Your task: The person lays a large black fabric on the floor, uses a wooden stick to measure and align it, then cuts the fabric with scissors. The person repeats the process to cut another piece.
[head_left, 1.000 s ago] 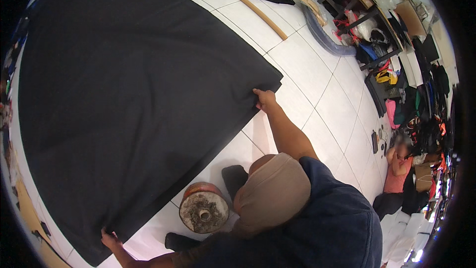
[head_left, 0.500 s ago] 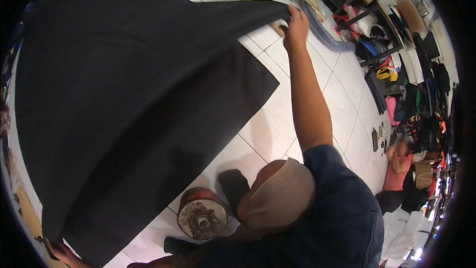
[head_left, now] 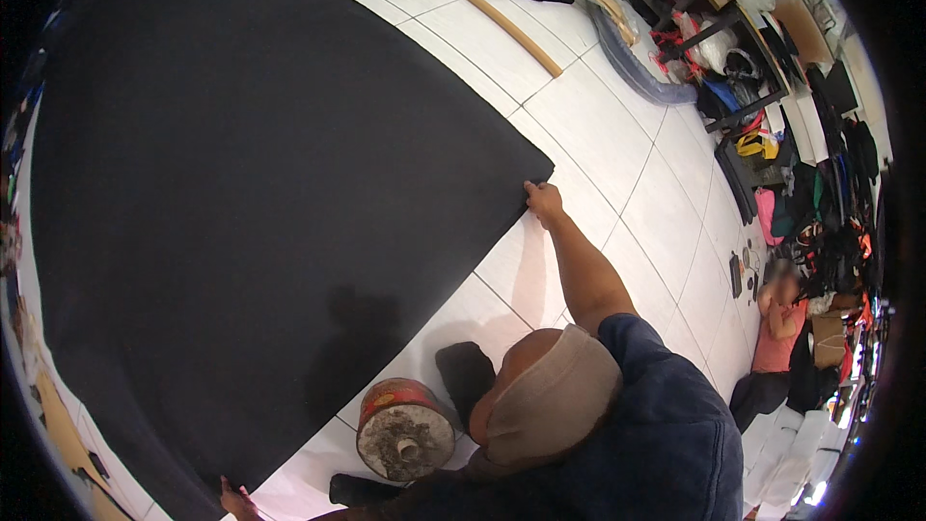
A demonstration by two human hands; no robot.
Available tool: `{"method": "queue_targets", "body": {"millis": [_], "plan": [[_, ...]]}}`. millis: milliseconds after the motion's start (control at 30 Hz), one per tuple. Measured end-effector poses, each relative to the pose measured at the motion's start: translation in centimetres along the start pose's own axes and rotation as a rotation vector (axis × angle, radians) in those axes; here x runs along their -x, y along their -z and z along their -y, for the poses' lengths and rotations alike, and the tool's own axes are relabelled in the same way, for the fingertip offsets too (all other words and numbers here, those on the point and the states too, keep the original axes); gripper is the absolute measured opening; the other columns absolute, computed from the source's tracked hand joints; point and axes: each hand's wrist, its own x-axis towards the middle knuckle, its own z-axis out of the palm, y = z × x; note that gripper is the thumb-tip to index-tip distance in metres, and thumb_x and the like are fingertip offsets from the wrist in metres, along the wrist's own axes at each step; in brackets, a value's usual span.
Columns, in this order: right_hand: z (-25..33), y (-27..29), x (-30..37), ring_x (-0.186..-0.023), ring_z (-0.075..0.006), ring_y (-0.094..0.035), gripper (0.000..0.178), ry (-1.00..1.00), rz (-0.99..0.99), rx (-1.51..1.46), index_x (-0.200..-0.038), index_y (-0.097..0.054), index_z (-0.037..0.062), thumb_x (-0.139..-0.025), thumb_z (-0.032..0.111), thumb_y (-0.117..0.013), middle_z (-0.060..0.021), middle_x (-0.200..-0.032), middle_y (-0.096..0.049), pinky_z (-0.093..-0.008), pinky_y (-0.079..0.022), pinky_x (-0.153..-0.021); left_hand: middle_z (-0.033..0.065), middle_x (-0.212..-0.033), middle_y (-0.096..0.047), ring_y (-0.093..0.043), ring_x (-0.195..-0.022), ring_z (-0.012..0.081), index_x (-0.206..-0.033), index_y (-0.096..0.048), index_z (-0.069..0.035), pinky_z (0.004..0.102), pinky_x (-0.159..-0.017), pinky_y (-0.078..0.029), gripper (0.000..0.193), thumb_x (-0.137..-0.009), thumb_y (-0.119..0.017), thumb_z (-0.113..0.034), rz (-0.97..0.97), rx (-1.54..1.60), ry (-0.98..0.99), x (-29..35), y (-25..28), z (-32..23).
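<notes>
Head view: a large black fabric sheet (head_left: pixel 260 183) is mostly flattened, its edge pinched by left hand (head_left: pixel 234 502) and right hand (head_left: pixel 545 203), faint ripple unsmoothed.

Black cloth (head_left: pixel 270 164): spread flat, passage free above it; line between the left hand (head_left: pixel 236 500) and right hand (head_left: pixel 542 203): open, over cloth; red round container (head_left: pixel 405 425): obstacle beside the near edge, body side of that line; tiled floor (head_left: pixel 646 232): open lane from right hand toward seated person (head_left: pixel 776 340); wooden strip (head_left: pixel 511 26): low obstacle, upper floor; grey curved roll (head_left: pixel 625 68): bounds upper right.
</notes>
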Motion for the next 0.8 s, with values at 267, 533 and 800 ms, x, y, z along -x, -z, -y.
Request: {"method": "queue_targets", "body": {"millis": [267,533,800], "plan": [[-2.1,0.2,-1.8,-0.043,-0.0187,-0.045,0.044,0.002,-0.084,0.112,-0.072,-0.06,0.005,-0.093,0.043,-0.066,-0.0068,-0.059,-0.055,-0.0372,-0.036,-0.042,0.0178,-0.122,-0.064,-0.061,-0.108,0.0323,-0.144,-0.049,-0.005,0.0392,-0.089,-0.053,0.051,-0.094,-0.06,-0.009,0.026,-1.088,-0.642,1.2,0.3,2.5],[0.0,-0.2,-0.2,-0.08,-0.0363,-0.07,0.051,-0.038,-0.002,0.242,-0.08,-0.071,-0.0037,-0.091,0.046,-0.064,-0.0218,-0.079,-0.071,-0.0449,-0.053,-0.075,0.0265,-0.121,-0.063,-0.061,-0.111,0.0418,-0.144,-0.047,-0.002,0.0476,-0.095,-0.051,0.056,-0.09,-0.061,-0.009,0.059,-1.269,-0.999,1.6,2.3,1.9],[0.1,2.1,-0.7,-0.097,-0.038,-0.069,0.054,-0.065,0.044,0.446,-0.101,-0.069,-0.0013,-0.092,0.051,-0.063,-0.0233,-0.103,-0.07,-0.0449,-0.054,-0.083,0.0258,-0.13,-0.06,-0.062,-0.113,0.0371,-0.142,-0.046,0.003,0.0447,-0.094,-0.052,0.056,-0.088,-0.06,-0.004,0.051,-0.921,-0.383,2.8,0.9,2.4]]}}
